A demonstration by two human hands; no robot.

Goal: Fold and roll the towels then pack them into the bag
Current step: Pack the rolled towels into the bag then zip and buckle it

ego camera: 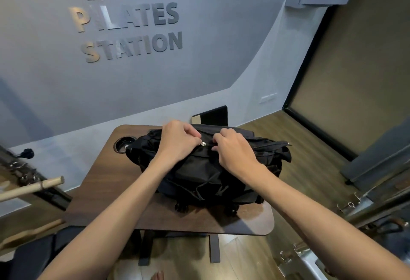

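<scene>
— What's over at nine o'clock from you?

— A pale round wooden dowel (31, 187) sticks in from the left edge, and past it a dark metal frame with a black knob (27, 153). Then comes the dark brown wood-grain tabletop (93, 193), with a round black-rimmed cable hole (123, 144) at its far left corner, about eleven o'clock from the bag.

— And the bag itself?

— The black fabric duffel bag (206, 175) lies across the middle of the tabletop, long side running left to right, its far edge toward twelve o'clock. It looks full and crumpled.

— What are your hands doing?

— My left hand (177, 138) rests on top of the bag at roughly eleven o'clock of its centre, fingers curled, thumb and fingertips pinching the small silver zipper pull (203, 143). My right hand (235, 148) sits just beside it at one o'clock, fingers curled and pinching the fabric along the zipper line. The two hands are close together, the pull between them.

— Any towels showing?

— I can't tell what's inside; only black fabric shows.

— What's further right?

— A flat black board (214, 115) leans on the grey wall behind the bag at twelve o'clock. At three o'clock is wood-plank floor (310, 168), and silver metal hooks (348, 205) at the right edge.
</scene>
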